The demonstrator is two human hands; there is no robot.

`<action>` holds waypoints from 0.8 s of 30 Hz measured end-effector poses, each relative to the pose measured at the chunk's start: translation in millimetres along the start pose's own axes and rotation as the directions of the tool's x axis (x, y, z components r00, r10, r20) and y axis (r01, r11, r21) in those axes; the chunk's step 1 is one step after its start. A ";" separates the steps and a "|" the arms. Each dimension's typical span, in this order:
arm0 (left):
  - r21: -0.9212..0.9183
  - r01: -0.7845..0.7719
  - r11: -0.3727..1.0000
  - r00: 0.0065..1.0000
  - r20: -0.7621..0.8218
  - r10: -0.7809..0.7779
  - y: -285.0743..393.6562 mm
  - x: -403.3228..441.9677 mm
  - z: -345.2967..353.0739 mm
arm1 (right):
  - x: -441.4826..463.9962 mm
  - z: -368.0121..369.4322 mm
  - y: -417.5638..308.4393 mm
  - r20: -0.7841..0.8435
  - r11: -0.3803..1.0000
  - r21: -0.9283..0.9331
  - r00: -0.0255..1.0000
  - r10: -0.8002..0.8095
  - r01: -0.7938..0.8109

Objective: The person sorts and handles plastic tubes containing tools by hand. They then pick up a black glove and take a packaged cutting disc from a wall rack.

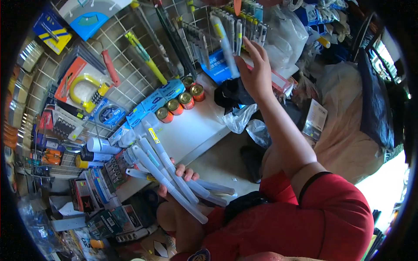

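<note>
My left hand (185,173) is wrapped around a bundle of whitish, translucent corrugated hoses (167,174), some with yellow labels. The hoses fan out across the front of the white shelf, and their lower ends reach toward my lap. My right hand (257,71) is raised at the wire rack with its fingers apart. Just beside its thumb hangs another translucent hose (224,43) with a yellow label; whether the thumb touches it, I cannot tell.
Several orange-red cans (186,100) and blue boxes (152,102) line the white shelf (187,130). Packaged tools hang on the wire grid (126,65) at left. Clear plastic bags (283,35) lie at upper right; boxed goods (104,224) are stacked lower left.
</note>
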State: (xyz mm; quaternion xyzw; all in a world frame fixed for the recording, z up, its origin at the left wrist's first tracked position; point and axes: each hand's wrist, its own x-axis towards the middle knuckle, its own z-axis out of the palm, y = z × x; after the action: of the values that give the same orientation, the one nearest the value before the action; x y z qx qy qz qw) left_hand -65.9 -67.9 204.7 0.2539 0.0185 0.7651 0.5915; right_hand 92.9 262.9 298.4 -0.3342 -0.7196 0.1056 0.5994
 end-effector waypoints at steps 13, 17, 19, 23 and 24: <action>0.011 -0.030 0.999 0.988 -0.154 0.031 -16.7 2.7 9.9 | -68.6 -32.3 -80.9 0.519 0.798 0.596 0.801 -0.297 -0.090; 0.083 -0.030 0.996 0.961 -0.271 0.052 -22.3 -0.6 12.8 | -85.2 -38.7 -100.8 0.797 0.778 0.558 0.449 -0.404 -0.291; 0.212 -0.030 0.977 0.939 -0.329 0.101 -23.9 -4.0 12.6 | -96.2 -37.5 -106.3 0.859 0.751 0.508 0.312 -0.406 -0.423; 0.343 -0.044 0.938 0.882 -0.427 0.198 -32.2 -0.5 20.7 | -107.2 -36.4 -110.8 0.842 0.694 0.538 0.279 -0.461 -0.478; 0.274 -0.051 0.960 0.927 -0.346 0.148 -27.4 -3.7 13.6 | -95.7 -38.8 -111.2 0.879 0.759 0.476 0.212 -0.427 -0.444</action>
State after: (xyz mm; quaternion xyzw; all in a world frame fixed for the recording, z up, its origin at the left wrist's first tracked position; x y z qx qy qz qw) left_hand -35.2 -66.8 206.1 0.1843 0.2147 0.8189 0.4993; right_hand 95.3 111.2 294.1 0.0370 -0.8391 0.5365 0.0815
